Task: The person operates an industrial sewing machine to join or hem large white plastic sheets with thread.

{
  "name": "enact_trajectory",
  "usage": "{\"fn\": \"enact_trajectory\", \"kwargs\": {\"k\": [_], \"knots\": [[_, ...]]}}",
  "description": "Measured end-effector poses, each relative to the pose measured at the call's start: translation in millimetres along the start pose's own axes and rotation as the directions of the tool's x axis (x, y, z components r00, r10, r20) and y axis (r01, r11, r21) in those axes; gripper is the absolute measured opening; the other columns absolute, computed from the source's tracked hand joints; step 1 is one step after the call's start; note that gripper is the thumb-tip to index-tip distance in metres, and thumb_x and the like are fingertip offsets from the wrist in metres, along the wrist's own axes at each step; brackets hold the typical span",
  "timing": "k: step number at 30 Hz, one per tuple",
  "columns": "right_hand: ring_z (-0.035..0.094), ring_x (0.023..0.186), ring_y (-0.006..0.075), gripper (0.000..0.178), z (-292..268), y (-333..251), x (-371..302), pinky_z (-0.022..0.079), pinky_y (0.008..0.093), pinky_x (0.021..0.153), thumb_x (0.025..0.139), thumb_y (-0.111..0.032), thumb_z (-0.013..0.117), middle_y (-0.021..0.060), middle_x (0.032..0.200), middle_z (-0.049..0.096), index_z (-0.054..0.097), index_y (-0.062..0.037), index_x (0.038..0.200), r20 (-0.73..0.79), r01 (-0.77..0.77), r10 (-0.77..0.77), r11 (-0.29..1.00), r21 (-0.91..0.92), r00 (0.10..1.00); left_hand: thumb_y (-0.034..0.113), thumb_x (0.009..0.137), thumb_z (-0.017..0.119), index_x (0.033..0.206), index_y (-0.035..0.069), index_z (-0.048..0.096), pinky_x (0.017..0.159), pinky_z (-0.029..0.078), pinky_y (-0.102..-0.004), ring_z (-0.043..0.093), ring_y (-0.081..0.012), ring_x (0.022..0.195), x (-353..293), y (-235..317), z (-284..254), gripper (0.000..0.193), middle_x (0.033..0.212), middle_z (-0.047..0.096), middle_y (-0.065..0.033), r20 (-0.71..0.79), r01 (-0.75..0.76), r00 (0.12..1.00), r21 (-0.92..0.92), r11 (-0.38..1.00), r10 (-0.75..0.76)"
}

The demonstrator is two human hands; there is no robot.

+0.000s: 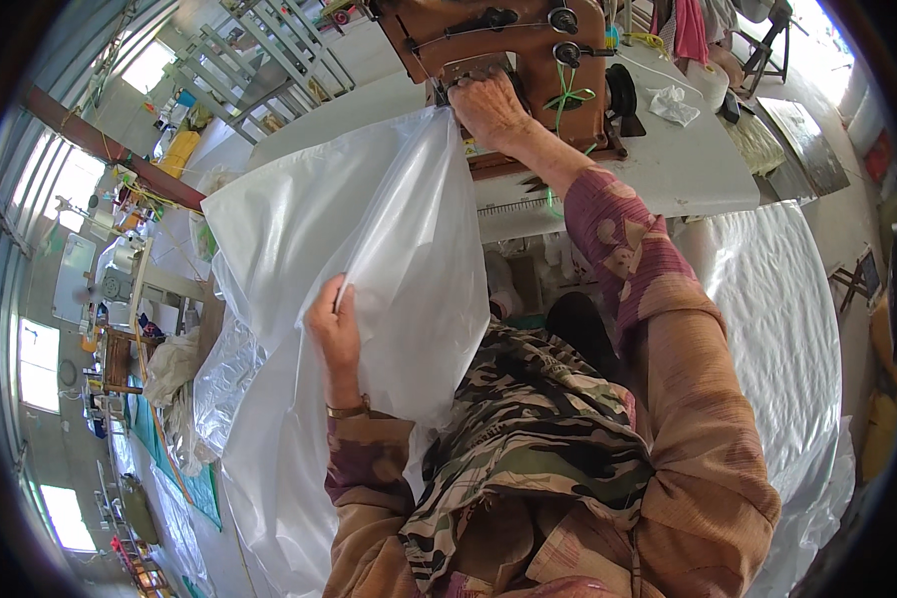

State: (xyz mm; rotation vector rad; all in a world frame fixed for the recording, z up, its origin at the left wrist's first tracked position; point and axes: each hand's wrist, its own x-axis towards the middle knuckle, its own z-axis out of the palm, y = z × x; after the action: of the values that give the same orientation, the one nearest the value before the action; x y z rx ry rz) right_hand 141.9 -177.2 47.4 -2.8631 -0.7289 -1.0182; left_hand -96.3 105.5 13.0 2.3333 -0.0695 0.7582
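A large white, glossy plastic sheet (399, 219) spreads over the table's front edge and hangs down in folds on my left. My left hand (337, 324) is closed on a fold of this sheet, thumb uppermost. At the needle end of a brown sewing machine (528, 60), my right hand (488, 110) is curled with its knuckles up. The sheet's gathered upper corner runs up beside it, but what its fingers hold is hidden. Bright green string (568, 97) is tied on the machine to the right of my wrist.
More shiny plastic sheeting (767, 319) drapes down at my right. A crumpled clear bag (674, 105) lies on the white worktable (693, 164) beyond the machine. A metal frame (254, 70) stands at the far left, and a reddish beam (110, 145) crosses nearby.
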Motion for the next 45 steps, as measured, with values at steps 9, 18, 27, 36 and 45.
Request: {"fn": "enact_trajectory", "kwargs": {"k": [9, 18, 27, 36, 45], "knots": [[0.067, 0.092, 0.0260, 0.019, 13.3, 11.8, 13.2, 0.054, 0.0382, 0.080, 0.081, -0.015, 0.066, 0.0099, 0.099, 0.067, 0.064, -0.0051, 0.097, -0.179, 0.063, -0.092, 0.985, -0.163, 0.980, 0.006, 0.092, 0.062, 0.106, -0.004, 0.066, 0.069, 0.049, -0.0341, 0.062, -0.0288, 0.073, 23.6, -19.0, -15.3, 0.017, 0.089, 0.066, -0.0174, 0.106, -0.125, 0.988, 0.093, 0.988, 0.115], [0.064, 0.065, 0.0378, 0.030, -16.3, -50.0, -107.8, 0.048, 0.0468, 0.055, 0.096, -0.031, 0.058, 0.0167, 0.067, 0.064, 0.059, -0.0060, 0.079, -0.070, -0.238, 0.304, 0.852, 0.466, 0.950, 0.014, 0.092, 0.065, 0.108, -0.003, 0.067, 0.070, 0.049, -0.0335, 0.062, -0.0276, 0.072, 11.3, -28.0, -6.6, 0.023, 0.085, 0.067, -0.0179, 0.141, 0.070, 0.987, 0.040, 0.997, -0.075], [0.053, 0.061, 0.0119, 0.043, 6.2, -124.4, -194.9, 0.047, 0.0327, 0.058, 0.095, -0.038, 0.064, 0.0070, 0.062, 0.056, 0.067, 0.0044, 0.087, 0.658, -0.613, 0.156, -0.256, 0.748, 0.737, 0.020, 0.091, 0.065, 0.108, -0.003, 0.066, 0.068, 0.047, -0.0342, 0.058, -0.0227, 0.069, -19.3, -41.4, -23.5, 0.029, 0.079, 0.065, -0.0166, 0.273, 0.230, 0.932, 0.066, 0.971, -0.240], [0.065, 0.069, 0.0136, 0.022, -23.1, -74.6, -198.3, 0.050, 0.0329, 0.061, 0.095, -0.021, 0.062, 0.0108, 0.078, 0.069, 0.065, 0.0007, 0.101, 0.346, -0.538, 0.414, 0.589, 0.603, 0.842, 0.012, 0.095, 0.060, 0.116, -0.008, 0.064, 0.079, 0.047, -0.0230, 0.058, -0.0096, 0.084, -0.6, -86.4, -52.6, 0.029, 0.097, 0.067, -0.0035, 0.285, 0.400, 0.902, -0.265, 0.877, -0.325], [0.062, 0.089, 0.0167, 0.054, -26.3, -133.0, -96.9, 0.052, 0.0318, 0.075, 0.092, -0.030, 0.070, 0.0105, 0.107, 0.064, 0.053, 0.0070, 0.127, 0.623, -0.311, 0.321, -0.652, 0.692, 0.713, 0.007, 0.095, 0.059, 0.122, -0.007, 0.060, 0.086, 0.047, -0.0237, 0.059, -0.0097, 0.095, 16.2, -53.2, -70.4, 0.030, 0.108, 0.067, -0.0065, 0.339, 0.389, 0.904, -0.404, 0.828, -0.260]]}}
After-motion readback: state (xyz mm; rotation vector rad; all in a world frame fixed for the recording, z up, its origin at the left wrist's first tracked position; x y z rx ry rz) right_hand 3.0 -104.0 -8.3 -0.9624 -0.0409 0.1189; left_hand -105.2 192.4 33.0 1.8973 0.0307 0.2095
